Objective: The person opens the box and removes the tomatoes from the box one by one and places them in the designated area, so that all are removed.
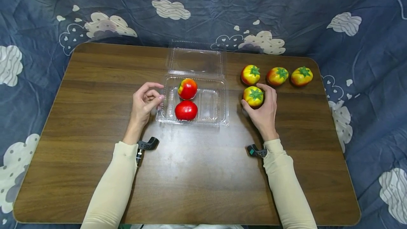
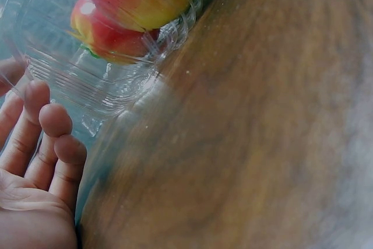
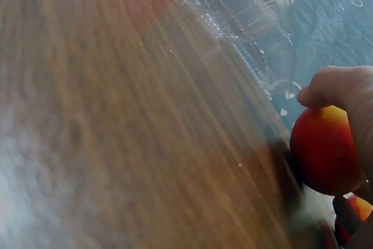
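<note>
A clear plastic clamshell box (image 1: pixel 223 115) lies open at mid-table, lid folded back. Its left half holds a red-and-yellow tomato (image 1: pixel 187 88) and a red tomato (image 1: pixel 186 110). My left hand (image 1: pixel 155 96) sits at the box's left rim, fingers loosely curled, fingertips just touching the rim and holding nothing. In the left wrist view the fingers (image 2: pixel 55 138) lie beside the box (image 2: pixel 87 88). My right hand (image 1: pixel 263 104) grips a yellow-red tomato with a green calyx (image 1: pixel 253 96) on the table right of the box. The right wrist view shows my thumb (image 3: pixel 335 86) over that tomato (image 3: pixel 323 150).
Three more yellow-red tomatoes (image 1: pixel 250 74), (image 1: pixel 277 76), (image 1: pixel 301 76) stand in a row behind my right hand. The wooden table (image 1: pixel 197 172) has rounded corners, with a dark blue cloud-print cloth (image 1: pixel 286 6) around it. The box's right half holds nothing.
</note>
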The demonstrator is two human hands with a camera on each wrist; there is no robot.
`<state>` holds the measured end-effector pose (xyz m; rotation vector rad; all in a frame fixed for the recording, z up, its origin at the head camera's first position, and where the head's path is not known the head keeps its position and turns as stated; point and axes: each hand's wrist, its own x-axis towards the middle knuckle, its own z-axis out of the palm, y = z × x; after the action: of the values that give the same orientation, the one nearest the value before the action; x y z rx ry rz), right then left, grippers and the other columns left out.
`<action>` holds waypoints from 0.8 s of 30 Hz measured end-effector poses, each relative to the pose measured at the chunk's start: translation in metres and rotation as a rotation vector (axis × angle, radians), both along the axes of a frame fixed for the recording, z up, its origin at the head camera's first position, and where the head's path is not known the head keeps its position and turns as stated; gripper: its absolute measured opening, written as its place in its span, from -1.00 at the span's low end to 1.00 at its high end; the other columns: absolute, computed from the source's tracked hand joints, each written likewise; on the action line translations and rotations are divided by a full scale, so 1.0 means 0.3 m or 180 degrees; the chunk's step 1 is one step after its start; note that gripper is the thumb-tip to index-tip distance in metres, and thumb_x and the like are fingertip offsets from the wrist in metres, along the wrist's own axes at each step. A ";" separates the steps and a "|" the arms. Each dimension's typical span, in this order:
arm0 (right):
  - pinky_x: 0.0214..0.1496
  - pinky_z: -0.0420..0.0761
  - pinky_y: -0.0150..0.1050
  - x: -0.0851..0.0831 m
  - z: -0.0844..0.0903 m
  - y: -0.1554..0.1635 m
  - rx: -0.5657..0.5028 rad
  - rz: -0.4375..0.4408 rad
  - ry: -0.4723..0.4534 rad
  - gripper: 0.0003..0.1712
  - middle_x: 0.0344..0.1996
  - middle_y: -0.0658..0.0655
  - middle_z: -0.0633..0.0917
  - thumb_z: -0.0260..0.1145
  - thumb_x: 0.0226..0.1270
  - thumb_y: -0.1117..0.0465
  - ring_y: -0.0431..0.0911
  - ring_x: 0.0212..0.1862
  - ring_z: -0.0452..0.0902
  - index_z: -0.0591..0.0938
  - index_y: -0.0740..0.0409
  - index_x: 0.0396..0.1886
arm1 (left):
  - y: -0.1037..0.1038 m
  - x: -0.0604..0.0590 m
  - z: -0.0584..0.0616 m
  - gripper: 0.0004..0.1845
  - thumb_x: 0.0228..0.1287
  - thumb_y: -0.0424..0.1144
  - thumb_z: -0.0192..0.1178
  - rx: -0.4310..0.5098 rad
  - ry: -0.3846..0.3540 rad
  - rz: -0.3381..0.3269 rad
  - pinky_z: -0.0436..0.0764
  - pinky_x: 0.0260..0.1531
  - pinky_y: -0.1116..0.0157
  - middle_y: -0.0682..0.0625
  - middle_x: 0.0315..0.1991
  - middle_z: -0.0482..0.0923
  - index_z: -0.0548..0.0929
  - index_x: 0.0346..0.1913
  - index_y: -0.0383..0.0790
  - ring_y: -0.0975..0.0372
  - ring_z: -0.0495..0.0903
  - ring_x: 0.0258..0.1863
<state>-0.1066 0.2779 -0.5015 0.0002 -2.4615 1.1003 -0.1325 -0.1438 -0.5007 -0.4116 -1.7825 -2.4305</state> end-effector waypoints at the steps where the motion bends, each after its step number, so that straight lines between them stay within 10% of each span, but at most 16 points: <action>1: 0.40 0.36 -0.03 0.000 0.000 0.000 0.0004 0.0004 0.0013 -0.15 0.28 0.13 0.53 0.65 0.10 -0.01 0.00 0.33 0.38 0.52 0.10 0.36 | 0.000 -0.001 0.000 -0.65 0.19 -0.68 0.25 0.0012 -0.0001 -0.0008 0.55 -0.68 0.40 -0.11 -0.57 0.64 0.55 0.06 -0.67 0.17 0.47 -0.73; 24: 0.45 0.41 -0.08 0.032 0.083 -0.111 -0.0071 0.0203 0.1247 -0.28 0.22 0.20 0.66 0.56 0.09 0.07 0.16 0.30 0.49 0.63 0.23 0.26 | 0.008 0.028 0.002 -0.66 0.25 -0.64 0.25 -0.0170 0.0018 -0.0010 0.54 -0.67 0.42 -0.01 -0.55 0.66 0.55 0.08 -0.63 0.24 0.50 -0.70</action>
<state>-0.0969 0.2446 -0.4767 0.2641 -2.1108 1.0409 -0.1240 -0.1416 -0.5002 -0.4263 -1.8495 -2.3857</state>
